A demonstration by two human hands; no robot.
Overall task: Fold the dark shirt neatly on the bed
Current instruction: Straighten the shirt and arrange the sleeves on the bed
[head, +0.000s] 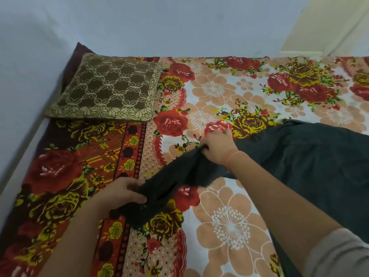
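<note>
The dark shirt (pixel 311 162) lies on the bed (pixel 229 92), its broad body spread over the floral sheet at the right. A narrow bunched part, probably a sleeve (pixel 171 176), runs down-left toward the near side.

The cloth looks thin, soft and light. It sags between the two holds and wrinkles where it is gathered, so it should keep no shape of its own and will drape wherever it is let go. It seems neither slippery nor fragile. Seams, cuffs and the shoulder line look like the best places to take hold, since an edge pulled taut there would lay flat and give a straight fold.

The left hand (pixel 125 193) is at the near left, its grip closed around the end of the bunched part, fingers curled over it and thumb underneath. The right hand (pixel 216 147) reaches further in, knuckles up, its grip pinching the cloth where the narrow part meets the body. An orange thread (pixel 232 156) circles that wrist. Both forearms stretch forward from the near edge, the right crossing above the shirt's body.

A brown patterned pillow (pixel 105 88) rests at the far left, well apart from the shirt.
</note>
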